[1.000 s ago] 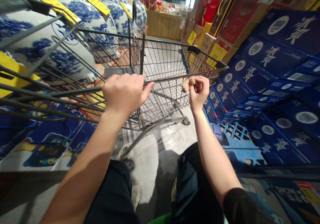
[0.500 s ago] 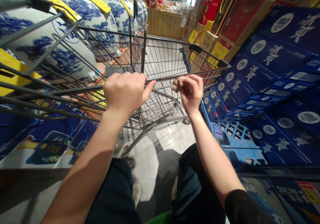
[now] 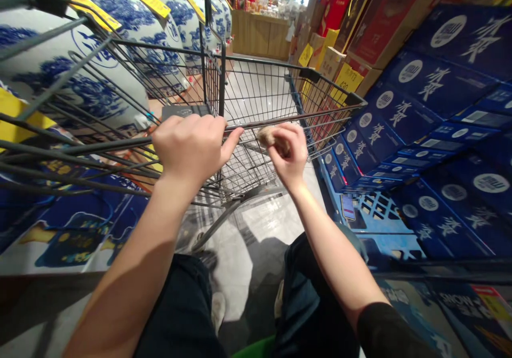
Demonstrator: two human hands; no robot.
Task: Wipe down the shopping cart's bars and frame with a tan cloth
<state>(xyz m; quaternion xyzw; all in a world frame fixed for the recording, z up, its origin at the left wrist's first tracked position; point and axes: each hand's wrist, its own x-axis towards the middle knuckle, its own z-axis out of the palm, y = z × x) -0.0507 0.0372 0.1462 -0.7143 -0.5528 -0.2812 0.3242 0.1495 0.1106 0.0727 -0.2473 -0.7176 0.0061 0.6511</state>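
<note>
Head view: my right hand (image 3: 290, 150) has just slid leftward along the rail (image 3: 312, 113) of the cart (image 3: 256, 83), taking the brown wad (image 3: 264, 136) with it, while my left hand (image 3: 190, 147) stays put on its own stretch. The gap between my hands is narrower now, which I take to mean that the wad has passed from the rail's right-hand part to its middle.

The wad (crumpled and blurred, cloth by the look of it) sits at the fingertips of my right hand, on the side facing my left thumb, apart from it and right by the rail. Whether it presses on the metal, I can't tell. My right hand is partly closed, thumb and fingers curled into a loose ring that pinches the wad. My left hand is closed over the rail, knuckles up, with the thumb sticking out along it.

Off to my right, a phone (image 3: 348, 207) lies beside the blue boxes (image 3: 436, 83), well apart from both hands.
</note>
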